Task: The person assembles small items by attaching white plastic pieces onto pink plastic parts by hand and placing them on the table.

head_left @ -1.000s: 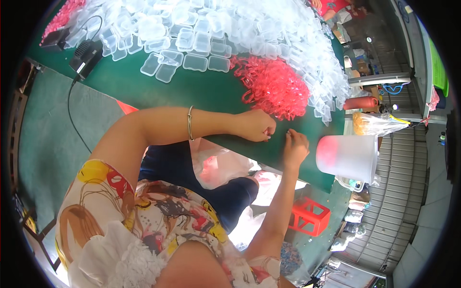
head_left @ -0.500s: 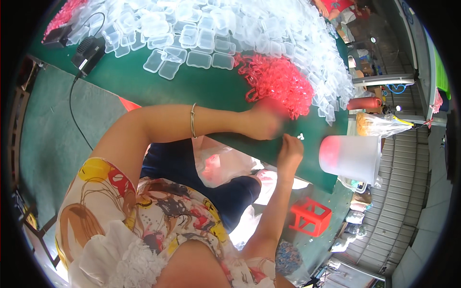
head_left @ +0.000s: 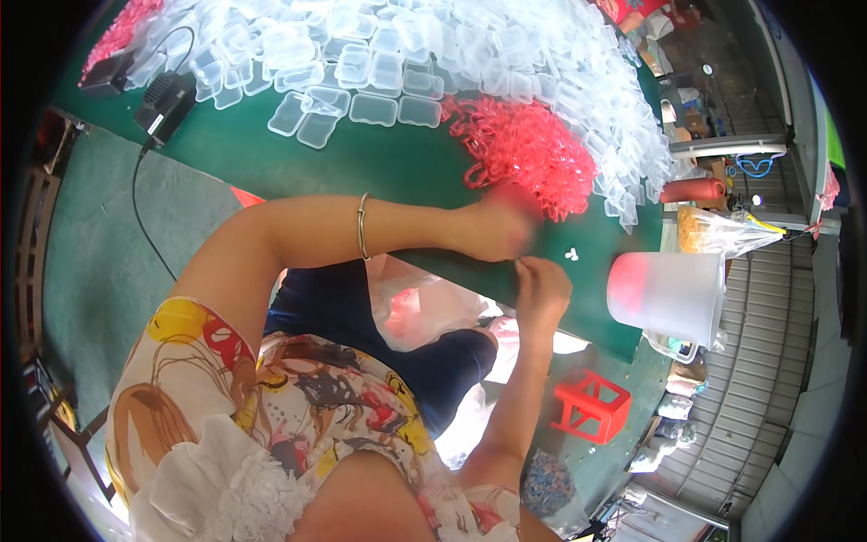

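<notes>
My left hand (head_left: 497, 228), with a bangle (head_left: 362, 226) on its wrist, is at the near edge of a pile of glossy pink-red loops (head_left: 533, 161). A reddish blur covers its fingers, so I cannot tell what they hold. Close beside it, my right hand (head_left: 544, 294) is closed in a pinch, fingertips towards the left hand. Whatever is between those fingertips is too small to make out. A tiny white piece (head_left: 571, 255) lies on the green table (head_left: 397, 163), just beyond my right hand.
Clear plastic boxes (head_left: 397, 68) are heaped across the far side. A translucent bucket (head_left: 673, 294) with pink contents stands at the right. At the left is a black corded adapter (head_left: 167, 104). A red stool (head_left: 591, 406) is on the floor; a plastic bag (head_left: 424, 312) is near my lap.
My right hand has shifted slightly left, its fingertips nearer my left hand. The left hand stays almost in place. The whole view has shifted slightly.
</notes>
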A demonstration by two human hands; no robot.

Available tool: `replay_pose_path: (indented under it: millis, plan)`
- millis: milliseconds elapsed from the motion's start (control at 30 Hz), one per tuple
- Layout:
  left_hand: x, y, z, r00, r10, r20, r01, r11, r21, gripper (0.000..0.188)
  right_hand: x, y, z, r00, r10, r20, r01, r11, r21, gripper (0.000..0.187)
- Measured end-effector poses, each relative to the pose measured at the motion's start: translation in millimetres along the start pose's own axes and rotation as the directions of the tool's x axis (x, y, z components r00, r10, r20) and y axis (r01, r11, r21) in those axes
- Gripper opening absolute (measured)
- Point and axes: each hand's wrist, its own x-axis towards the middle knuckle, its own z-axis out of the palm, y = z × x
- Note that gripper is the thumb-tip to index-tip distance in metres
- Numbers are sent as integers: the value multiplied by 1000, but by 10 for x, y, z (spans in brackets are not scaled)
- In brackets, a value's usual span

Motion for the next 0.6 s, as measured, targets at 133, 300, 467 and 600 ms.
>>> replay_pose_path:
  millis: [133, 300, 467, 600]
  plan:
    - [-13, 24, -1, 999, 24, -23, -23, 999, 22, 19, 22, -32, -5, 996, -66, 55, 66, 998, -13, 7]
    - [8, 40, 17, 1000, -5, 7, 5, 999, 33, 18, 37, 25, 48, 997, -54, 48, 51, 997, 55, 8]
    - [35, 6, -4, 999, -12, 37, 11, 1000, 19, 19, 65, 75, 80, 991, -52, 121, 43, 996, 82, 9]
    - [41, -23, 18, 1000, 3, 23, -5, 999, 52, 19, 62, 61, 83, 991, -66, 120, 62, 997, 42, 10]
